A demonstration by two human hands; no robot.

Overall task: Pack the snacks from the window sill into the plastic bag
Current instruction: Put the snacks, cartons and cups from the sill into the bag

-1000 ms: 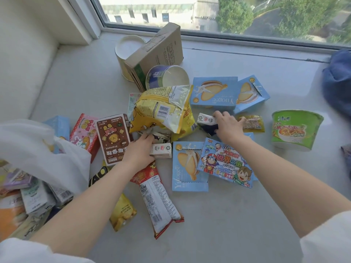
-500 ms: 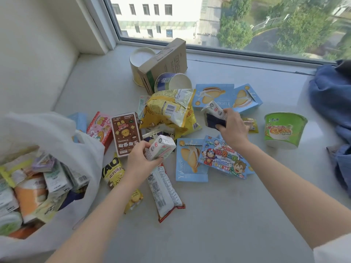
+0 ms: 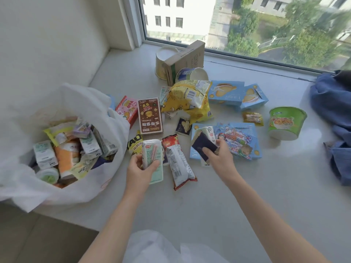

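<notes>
The white plastic bag [image 3: 95, 103] lies open at the left of the sill, holding several cartons and packets. My left hand [image 3: 139, 170] grips a pale green drink carton [image 3: 152, 154] just right of the bag's mouth. My right hand [image 3: 218, 156] holds a dark navy packet [image 3: 203, 145] together with a small white carton [image 3: 210, 132], lifted over the blue boxes. Snacks lie scattered behind the hands: a brown box [image 3: 150, 115], a pink box [image 3: 127, 109], a yellow bag [image 3: 188, 99], a red-and-white packet [image 3: 178, 164] and a green noodle bowl [image 3: 285, 122].
Paper cups [image 3: 165, 59] and a leaning cardboard box [image 3: 187, 60] stand by the window. Blue snack boxes [image 3: 226, 91] lie right of the yellow bag. Blue cloth [image 3: 334, 103] is heaped at the right edge. The sill's front edge drops off at lower left.
Both hands have lifted their items and drawn back toward me. The left hand's carton now sits closer to the bag. The camera has swung left, showing more of the bag.
</notes>
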